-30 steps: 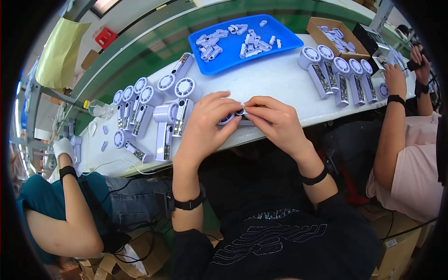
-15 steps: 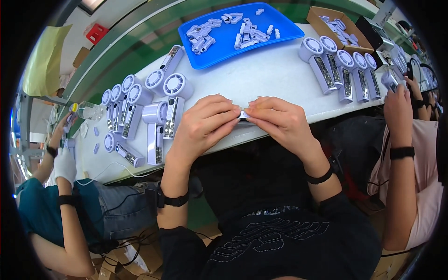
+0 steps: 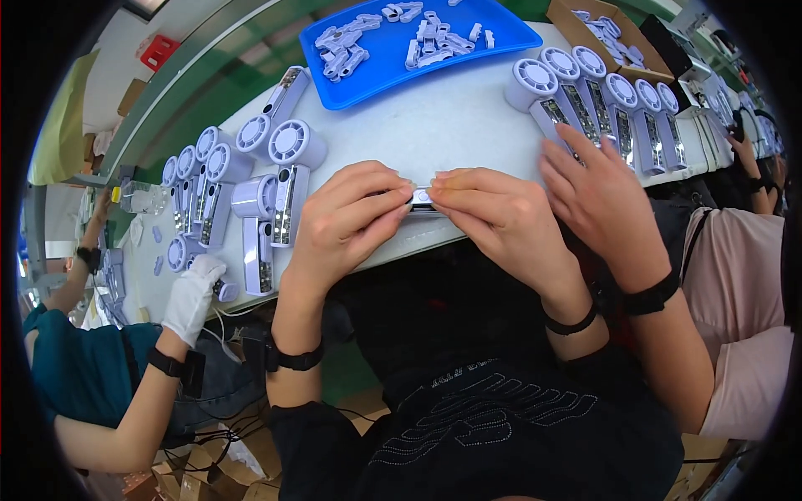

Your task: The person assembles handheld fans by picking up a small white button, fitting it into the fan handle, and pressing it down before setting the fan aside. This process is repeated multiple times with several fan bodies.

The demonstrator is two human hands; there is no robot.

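My left hand (image 3: 352, 219) and my right hand (image 3: 499, 219) meet over the table's near edge. Both pinch the ends of a small part with a dark face and a pale round button (image 3: 422, 197); the fingertips cover much of it. To the left of my left hand stand several lavender handheld fans (image 3: 292, 144) with exposed circuit boards in their handles. One fan with a sideways head (image 3: 251, 199) is closest to that hand. Beyond my right hand is a row of similar fans (image 3: 535, 77), and a co-worker's bare hand (image 3: 595, 190) reaches to the nearest one.
A blue tray (image 3: 380, 71) with loose lavender plastic parts (image 3: 345, 50) lies at the back of the white table (image 3: 393, 134). Behind the right row sits a cardboard box (image 3: 652, 46) of similar parts. At left, another co-worker's white-gloved hand (image 3: 194, 296) touches a fan beside a white cable.
The right co-worker's hand has come in to the fan row, which has one more fan. The left co-worker's gloved hand has reached the lying fan. Between my fingers, more of the small part shows.
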